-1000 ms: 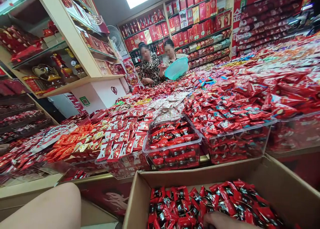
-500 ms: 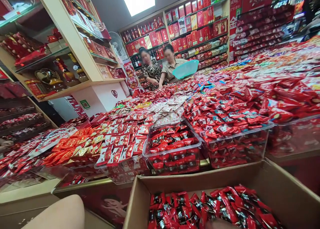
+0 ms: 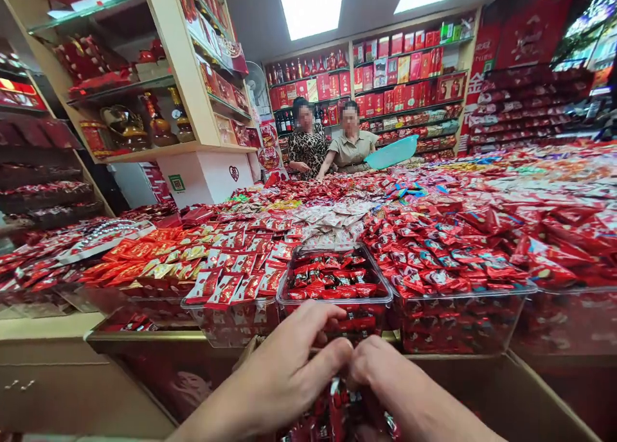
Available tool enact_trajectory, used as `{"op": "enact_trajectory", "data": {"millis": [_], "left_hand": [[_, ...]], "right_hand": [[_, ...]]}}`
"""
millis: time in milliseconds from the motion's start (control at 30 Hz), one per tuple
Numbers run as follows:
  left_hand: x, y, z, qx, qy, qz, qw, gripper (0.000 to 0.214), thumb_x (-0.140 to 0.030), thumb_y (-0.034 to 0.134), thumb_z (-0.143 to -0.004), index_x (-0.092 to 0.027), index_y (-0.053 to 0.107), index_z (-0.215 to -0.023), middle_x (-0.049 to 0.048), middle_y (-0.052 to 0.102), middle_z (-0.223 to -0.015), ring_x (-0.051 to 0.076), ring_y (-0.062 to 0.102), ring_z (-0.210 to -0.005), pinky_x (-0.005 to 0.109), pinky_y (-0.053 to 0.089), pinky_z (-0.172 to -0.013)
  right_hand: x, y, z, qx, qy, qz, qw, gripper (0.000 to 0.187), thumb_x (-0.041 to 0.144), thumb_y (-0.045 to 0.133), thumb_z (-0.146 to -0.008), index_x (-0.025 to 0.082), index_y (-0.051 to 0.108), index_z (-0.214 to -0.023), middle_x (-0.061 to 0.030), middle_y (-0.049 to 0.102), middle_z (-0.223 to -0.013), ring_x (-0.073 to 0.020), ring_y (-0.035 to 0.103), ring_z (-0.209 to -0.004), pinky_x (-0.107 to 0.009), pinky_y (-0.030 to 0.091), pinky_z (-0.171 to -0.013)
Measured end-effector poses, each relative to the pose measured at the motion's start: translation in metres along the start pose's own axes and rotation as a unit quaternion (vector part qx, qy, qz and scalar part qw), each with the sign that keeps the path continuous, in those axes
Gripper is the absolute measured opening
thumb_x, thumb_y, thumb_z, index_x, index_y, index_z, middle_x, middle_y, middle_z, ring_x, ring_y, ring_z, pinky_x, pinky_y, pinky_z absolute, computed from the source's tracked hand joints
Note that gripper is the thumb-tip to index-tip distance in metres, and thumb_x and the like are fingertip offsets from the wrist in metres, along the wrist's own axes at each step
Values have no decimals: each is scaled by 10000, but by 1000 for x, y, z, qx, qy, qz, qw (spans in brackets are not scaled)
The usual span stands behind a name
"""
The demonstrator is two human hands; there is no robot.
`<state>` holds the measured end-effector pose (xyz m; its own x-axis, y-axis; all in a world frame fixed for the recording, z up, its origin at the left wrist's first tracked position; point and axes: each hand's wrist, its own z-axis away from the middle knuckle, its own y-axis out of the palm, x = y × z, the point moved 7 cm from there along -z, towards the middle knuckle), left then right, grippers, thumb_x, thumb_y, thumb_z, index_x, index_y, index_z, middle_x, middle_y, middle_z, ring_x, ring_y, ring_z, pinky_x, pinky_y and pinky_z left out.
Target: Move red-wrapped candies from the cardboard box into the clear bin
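Note:
My left hand (image 3: 294, 358) reaches in from the lower left, thumb and forefinger apart, with nothing visible between them. Its thumb tip meets my right hand (image 3: 385, 371), whose fingers curl closed and point down; whatever they hold is hidden. Beneath both hands lie red-and-black wrapped candies (image 3: 337, 400), partly covered and blurred, in a cardboard box (image 3: 535, 390). Just beyond my fingers stands a clear plastic bin (image 3: 385, 299) with the same kind of candies (image 3: 332, 278) laid in rows; its top layer sits below the rim.
Clear bins heaped with red-and-white packets (image 3: 241, 275) and red packets (image 3: 438, 262) flank the middle bin. White packets (image 3: 332, 220) lie behind it. Across the display, two people (image 3: 308, 143) stand near a turquoise basin (image 3: 393, 153). A shelf unit (image 3: 193, 95) rises at left.
Both my hands have come into view above the cardboard box; before, only an arm and a blurred bit of hand showed. The view has levelled. The turquoise basin is tilted less steeply.

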<state>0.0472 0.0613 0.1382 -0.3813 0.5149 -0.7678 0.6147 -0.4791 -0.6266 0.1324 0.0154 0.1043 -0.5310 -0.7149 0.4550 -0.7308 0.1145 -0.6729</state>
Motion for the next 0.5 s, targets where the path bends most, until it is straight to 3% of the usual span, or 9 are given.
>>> {"op": "enact_trajectory", "data": {"millis": [67, 133, 233, 300, 400, 500], "left_hand": [[6, 20, -9, 85, 1, 91, 992, 286, -347, 411, -815, -182, 537, -1011, 42, 570, -947, 161, 511, -890, 290, 394, -784], [16, 35, -15, 127, 0, 200, 972, 298, -331, 417, -815, -172, 527, -1041, 52, 575, -937, 170, 512, -905, 295, 389, -786], [41, 42, -22, 48, -22, 296, 954, 367, -311, 498, -772, -161, 468, -1107, 50, 591, -844, 162, 538, -827, 293, 402, -740], [57, 46, -22, -4, -40, 310, 950, 402, -304, 527, -754, -163, 440, -1120, 41, 593, -800, 141, 543, -758, 272, 405, -697], [69, 49, -19, -56, -46, 294, 953, 392, -293, 529, -752, -171, 428, -1111, 22, 592, -740, 112, 525, -683, 243, 392, -651], [72, 52, -18, -69, -46, 334, 939, 430, -255, 551, -736, -181, 389, -1127, 20, 590, -767, 110, 525, -710, 248, 390, -680]], "right_hand": [[7, -11, -2, -57, -45, 24, 997, 253, -3, 433, -572, 202, 427, -719, -17, 508, -703, -153, 460, -689, -241, 422, -590], [-1, -10, 4, -110, -33, -4, 993, 241, 4, 442, -611, 209, 454, -738, -40, 519, -812, -167, 479, -772, -269, 436, -652], [-35, -5, 20, -212, 87, -122, 966, 319, 142, 536, -679, 247, 466, -971, -81, 469, -1054, -212, 468, -952, -328, 435, -757], [-61, 9, 29, -215, 202, -246, 923, 329, 254, 542, -718, 252, 444, -1032, -72, 507, -968, -194, 517, -867, -320, 461, -707], [-78, 28, 31, -167, 296, -363, 868, 141, 327, 520, -743, 205, 544, -809, -15, 498, -752, -126, 515, -634, -246, 464, -546], [-84, 28, 32, -199, 326, -390, 838, 182, 352, 583, -689, 175, 559, -658, 5, 473, -713, -107, 476, -581, -223, 433, -488]]}}
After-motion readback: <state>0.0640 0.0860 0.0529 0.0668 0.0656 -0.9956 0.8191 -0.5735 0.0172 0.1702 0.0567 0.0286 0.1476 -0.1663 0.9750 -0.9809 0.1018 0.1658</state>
